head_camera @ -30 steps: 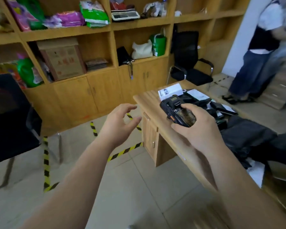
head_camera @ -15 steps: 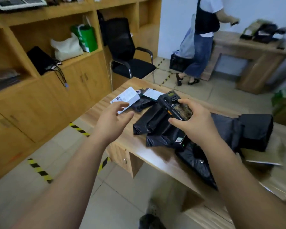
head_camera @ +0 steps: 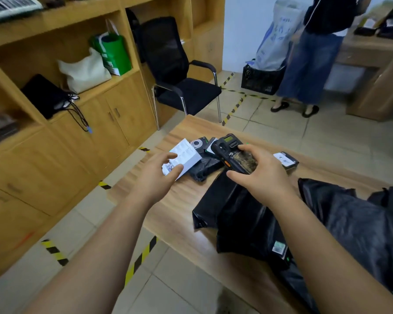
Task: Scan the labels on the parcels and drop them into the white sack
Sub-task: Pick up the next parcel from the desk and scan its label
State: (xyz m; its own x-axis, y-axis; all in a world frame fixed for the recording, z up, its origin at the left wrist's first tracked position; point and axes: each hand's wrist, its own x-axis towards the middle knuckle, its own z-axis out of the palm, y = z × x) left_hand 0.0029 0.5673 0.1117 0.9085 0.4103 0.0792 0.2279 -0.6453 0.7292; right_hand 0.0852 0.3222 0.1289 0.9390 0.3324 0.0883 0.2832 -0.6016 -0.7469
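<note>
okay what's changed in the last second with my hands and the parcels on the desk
The left hand has reached forward from empty air over the floor to the white parcel on the desk; its fingers now touch it. The right hand keeps holding the scanner. The black parcels lie unmoved.

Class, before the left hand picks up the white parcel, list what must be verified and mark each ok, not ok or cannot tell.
1. Black handheld scanner held by the right hand: ok.
2. Left hand free and open: ok.
3. Left hand at the white box-shaped parcel: ok, fingers at its near edge.
4. Parcel's label facing up: ok, print shows.
5. Scanner aimed at that label: cannot tell.
6. White sack within view: not ok, none seen by the wooden table.
</note>
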